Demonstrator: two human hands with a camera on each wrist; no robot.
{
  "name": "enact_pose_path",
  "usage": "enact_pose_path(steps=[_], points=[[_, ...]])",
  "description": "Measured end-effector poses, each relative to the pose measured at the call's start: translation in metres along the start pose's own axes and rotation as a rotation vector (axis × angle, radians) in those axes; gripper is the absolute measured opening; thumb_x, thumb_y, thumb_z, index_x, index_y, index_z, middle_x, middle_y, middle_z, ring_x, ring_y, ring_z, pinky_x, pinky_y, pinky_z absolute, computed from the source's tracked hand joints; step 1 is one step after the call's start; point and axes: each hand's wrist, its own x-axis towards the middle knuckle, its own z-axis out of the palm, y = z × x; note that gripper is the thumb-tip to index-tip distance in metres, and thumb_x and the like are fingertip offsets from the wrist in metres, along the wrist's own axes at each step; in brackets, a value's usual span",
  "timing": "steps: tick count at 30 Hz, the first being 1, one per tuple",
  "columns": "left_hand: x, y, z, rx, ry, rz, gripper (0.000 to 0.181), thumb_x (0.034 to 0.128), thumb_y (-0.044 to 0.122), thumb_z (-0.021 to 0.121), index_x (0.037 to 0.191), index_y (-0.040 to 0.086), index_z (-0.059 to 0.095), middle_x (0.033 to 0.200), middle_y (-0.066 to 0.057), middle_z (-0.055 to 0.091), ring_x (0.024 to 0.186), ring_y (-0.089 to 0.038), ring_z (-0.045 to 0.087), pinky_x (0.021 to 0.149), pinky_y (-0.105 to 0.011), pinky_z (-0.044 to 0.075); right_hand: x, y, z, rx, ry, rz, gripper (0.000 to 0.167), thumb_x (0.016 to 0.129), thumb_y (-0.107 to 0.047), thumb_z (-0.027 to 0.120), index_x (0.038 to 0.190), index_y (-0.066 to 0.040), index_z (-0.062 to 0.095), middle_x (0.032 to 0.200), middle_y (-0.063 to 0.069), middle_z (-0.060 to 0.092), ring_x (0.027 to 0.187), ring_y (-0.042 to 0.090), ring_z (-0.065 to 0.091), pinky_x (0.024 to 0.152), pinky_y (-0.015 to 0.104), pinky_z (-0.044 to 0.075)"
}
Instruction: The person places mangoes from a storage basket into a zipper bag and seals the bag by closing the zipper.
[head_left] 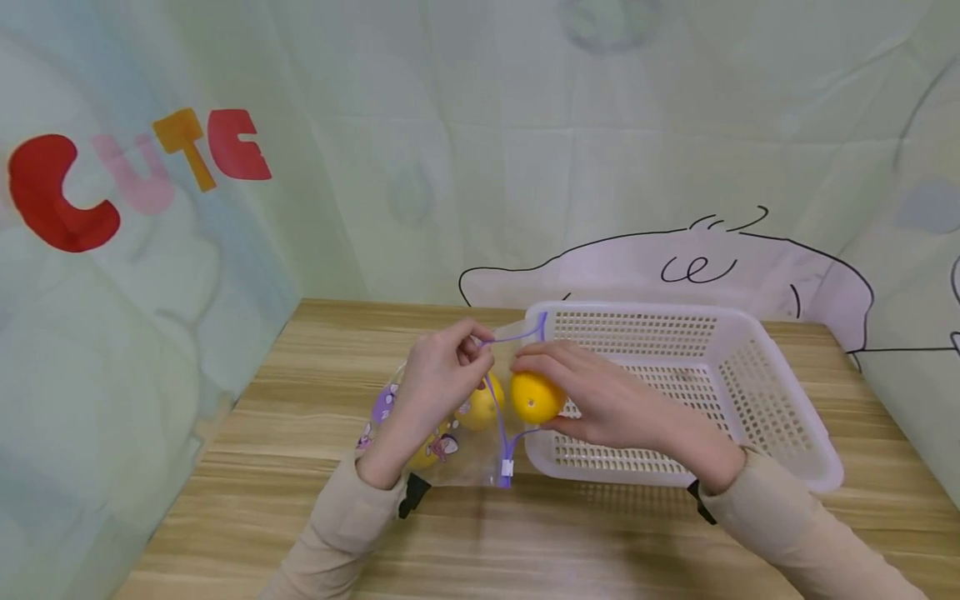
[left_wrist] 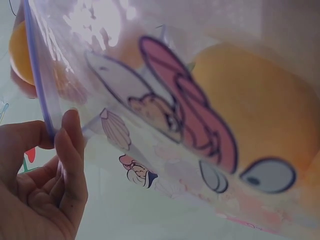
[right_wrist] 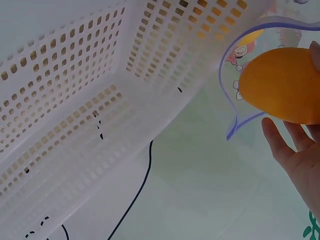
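My left hand (head_left: 442, 367): fingers (left_wrist: 72, 145) pinch the purple rim of a clear printed slider bag (head_left: 472, 462), which lies left of centre on the counter (head_left: 300, 383). At least one orange (head_left: 483, 406) shows inside. My right hand (head_left: 600, 396): fingers grasp a second orange (head_left: 534, 400) at the bag's open mouth. A white perforated basket (head_left: 787, 408) stands right of the bag, reaching near the counter's far edge. Beyond that edge: a printed backdrop (head_left: 412, 167), lettered CUTE at left.
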Motion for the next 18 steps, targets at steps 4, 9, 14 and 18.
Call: enact_pose_path(steps=[4,9,14,18], points=[[-0.0004,-0.0004,-0.0004,-0.016,-0.001,-0.007,0.016,0.0851,0.007,0.059,0.097,0.009,0.069,0.068,-0.002,0.066,0.048,-0.013,0.061,0.036,-0.022,0.039,0.0016,-0.0001,-0.0001,-0.008,-0.014,0.0,0.066,0.077,-0.023,0.079,0.134,-0.012,0.046,0.137,0.002,0.052,0.126,0.019,0.05,0.11,0.04,0.043],[-0.0002,-0.0011,-0.0004,-0.015,0.01,0.014,0.016,0.0849,0.007,0.059,0.097,0.008,0.07,0.068,-0.001,0.066,0.047,-0.009,0.058,0.035,-0.022,0.039,0.0042,-0.0001,-0.0011,-0.017,-0.043,0.007,0.065,0.078,-0.021,0.078,0.134,-0.015,0.047,0.135,0.0,0.054,0.122,0.017,0.052,0.106,0.037,0.046],[-0.0003,-0.0013,-0.0012,-0.014,0.01,0.018,0.016,0.0852,0.007,0.059,0.096,0.008,0.07,0.067,-0.001,0.065,0.045,-0.006,0.056,0.035,-0.022,0.038,0.0076,-0.001,-0.0043,-0.028,-0.038,0.002,0.065,0.078,-0.019,0.078,0.135,-0.017,0.048,0.139,0.001,0.052,0.122,0.018,0.051,0.099,0.036,0.052],[-0.0006,-0.0013,-0.0018,-0.012,0.01,0.019,0.016,0.0853,0.007,0.059,0.097,0.007,0.07,0.067,-0.002,0.065,0.045,-0.006,0.056,0.035,-0.021,0.037,0.0103,-0.0026,-0.0059,-0.018,-0.042,0.013,0.061,0.078,-0.019,0.078,0.132,-0.017,0.049,0.139,0.0,0.051,0.123,0.017,0.051,0.1,0.035,0.051]])
